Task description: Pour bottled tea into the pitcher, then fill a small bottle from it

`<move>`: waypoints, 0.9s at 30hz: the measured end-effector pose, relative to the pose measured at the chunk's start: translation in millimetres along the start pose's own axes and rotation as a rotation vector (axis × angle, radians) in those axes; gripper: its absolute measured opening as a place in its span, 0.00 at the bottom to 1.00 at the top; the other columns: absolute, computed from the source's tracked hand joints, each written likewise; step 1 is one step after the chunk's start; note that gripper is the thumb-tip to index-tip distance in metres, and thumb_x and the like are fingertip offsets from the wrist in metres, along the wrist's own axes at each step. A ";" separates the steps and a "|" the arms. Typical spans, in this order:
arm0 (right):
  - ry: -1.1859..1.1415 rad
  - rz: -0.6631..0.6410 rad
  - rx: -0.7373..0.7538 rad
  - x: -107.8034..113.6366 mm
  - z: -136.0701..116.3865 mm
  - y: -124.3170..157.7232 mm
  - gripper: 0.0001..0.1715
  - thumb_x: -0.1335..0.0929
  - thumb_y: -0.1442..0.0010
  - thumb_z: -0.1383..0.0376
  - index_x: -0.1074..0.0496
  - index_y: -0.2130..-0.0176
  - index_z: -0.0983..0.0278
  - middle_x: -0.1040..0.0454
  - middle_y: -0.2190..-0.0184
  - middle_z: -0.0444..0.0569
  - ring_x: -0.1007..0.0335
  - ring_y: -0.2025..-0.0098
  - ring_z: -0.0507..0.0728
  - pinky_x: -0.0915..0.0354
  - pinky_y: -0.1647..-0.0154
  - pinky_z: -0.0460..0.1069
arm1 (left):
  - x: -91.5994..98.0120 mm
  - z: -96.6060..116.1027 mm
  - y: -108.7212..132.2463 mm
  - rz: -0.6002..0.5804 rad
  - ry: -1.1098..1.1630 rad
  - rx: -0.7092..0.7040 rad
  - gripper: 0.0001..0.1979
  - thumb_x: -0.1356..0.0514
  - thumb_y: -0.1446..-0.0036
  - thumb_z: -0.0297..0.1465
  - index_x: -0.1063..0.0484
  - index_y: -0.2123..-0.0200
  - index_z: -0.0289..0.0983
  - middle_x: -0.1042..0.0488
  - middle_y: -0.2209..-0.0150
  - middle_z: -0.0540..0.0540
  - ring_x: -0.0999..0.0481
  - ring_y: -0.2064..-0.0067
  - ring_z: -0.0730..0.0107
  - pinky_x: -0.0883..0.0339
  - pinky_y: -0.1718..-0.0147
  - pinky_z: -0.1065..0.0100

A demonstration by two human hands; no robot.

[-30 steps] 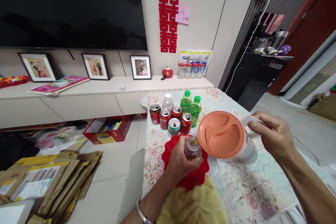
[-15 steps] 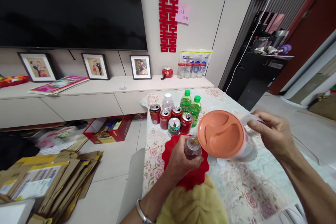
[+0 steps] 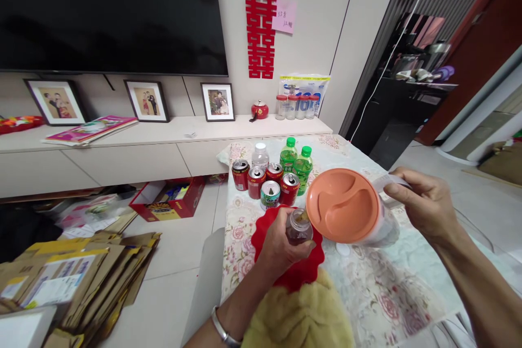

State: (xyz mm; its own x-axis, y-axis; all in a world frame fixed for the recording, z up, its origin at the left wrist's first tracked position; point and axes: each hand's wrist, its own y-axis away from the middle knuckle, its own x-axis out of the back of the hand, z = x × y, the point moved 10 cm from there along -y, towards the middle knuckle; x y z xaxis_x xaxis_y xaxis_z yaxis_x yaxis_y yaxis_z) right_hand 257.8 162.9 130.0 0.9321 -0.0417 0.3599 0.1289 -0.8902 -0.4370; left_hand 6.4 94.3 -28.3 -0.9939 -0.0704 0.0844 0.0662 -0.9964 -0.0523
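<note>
My left hand (image 3: pixel 281 242) is wrapped round a small clear bottle (image 3: pixel 299 231) without a cap, dark liquid inside it. My right hand (image 3: pixel 426 201) grips the handle of a clear plastic pitcher (image 3: pixel 381 228) with an orange lid (image 3: pixel 342 206). The pitcher is tipped to the left, its spout edge at the bottle's mouth, where a brownish stream shows. Under the bottle lies a red scalloped tray (image 3: pixel 261 228), partly covered by my left hand. A yellow cloth (image 3: pixel 304 315) is in front of the tray. Beside the pitcher a white cap (image 3: pixel 343 249) rests on the tablecloth.
Behind the tray stand several drink cans (image 3: pixel 256 182), a clear bottle with a white cap (image 3: pixel 260 155) and two green bottles (image 3: pixel 302 169). The floral tablecloth (image 3: pixel 387 293) covers the table. Flattened cardboard (image 3: pixel 89 272) and a red box (image 3: pixel 171 201) lie on the floor at left.
Both hands, the bottle and the tilted pitcher keep nearly the same pose. The whole view has shifted very slightly.
</note>
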 end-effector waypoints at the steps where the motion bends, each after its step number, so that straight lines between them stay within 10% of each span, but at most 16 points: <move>1: 0.002 -0.001 0.001 0.1 -0.4 0.1 0.19 0.23 0.51 0.45 0.26 0.77 0.53 0.37 0.80 0.45 0.46 0.75 0.59 0.53 0.74 0.54 | 0.0 -0.8 -0.2 0.003 -0.006 -0.003 0.26 0.32 0.60 0.29 0.35 0.55 0.43 0.24 0.64 0.52 0.25 0.66 0.67 0.28 0.65 0.67; 27: 0.061 0.010 0.064 -0.2 -11.9 -3.1 0.24 0.22 0.50 0.45 0.28 0.79 0.58 0.40 0.80 0.43 0.49 0.76 0.54 0.53 0.76 0.51 | -0.6 -5.2 -1.5 0.005 -0.007 -0.024 0.27 0.31 0.60 0.28 0.35 0.54 0.42 0.24 0.63 0.52 0.25 0.66 0.67 0.29 0.65 0.66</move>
State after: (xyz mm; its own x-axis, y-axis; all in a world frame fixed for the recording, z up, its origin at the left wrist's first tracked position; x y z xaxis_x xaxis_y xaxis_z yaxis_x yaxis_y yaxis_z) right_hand 253.1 160.3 141.1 0.9112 -0.0803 0.4040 0.1426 -0.8587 -0.4923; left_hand 6.4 96.0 -33.4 -0.9929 -0.0756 0.0914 0.0686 -0.9947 -0.0768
